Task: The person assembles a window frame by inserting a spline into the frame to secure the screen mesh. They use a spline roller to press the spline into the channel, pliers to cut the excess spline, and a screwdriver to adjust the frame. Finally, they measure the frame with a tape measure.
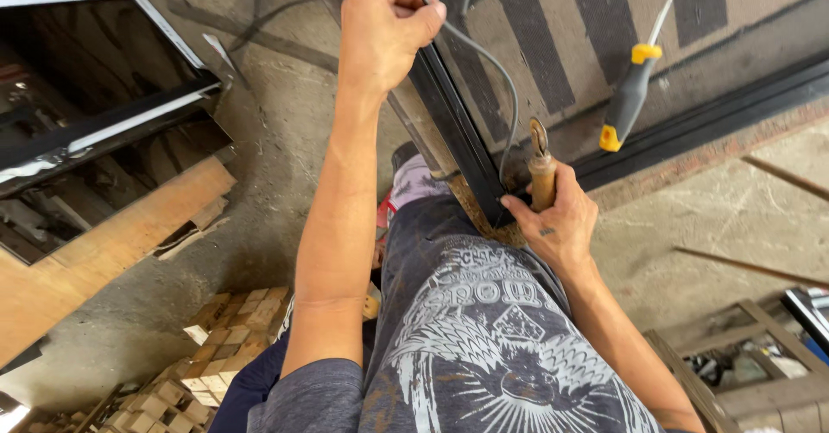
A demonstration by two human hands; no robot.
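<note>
Two hands on the job: my left hand (pixel 384 23) pinches the grey cord (pixel 501 88) taut above the dark frame (pixel 458 131), my right hand (pixel 553 221) clamped round the roller (pixel 541 170) low down. I judge seating is midway; next needs steady downward pressure.

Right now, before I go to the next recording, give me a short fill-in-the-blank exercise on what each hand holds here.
1. The left hand pinches a thin grey ____ that runs down along the black frame.
2. The right hand grips a roller tool with a ____ handle.
3. The screwdriver lying on the striped mat has a black and ____ handle.

Missing words: cord; wooden; yellow
</note>
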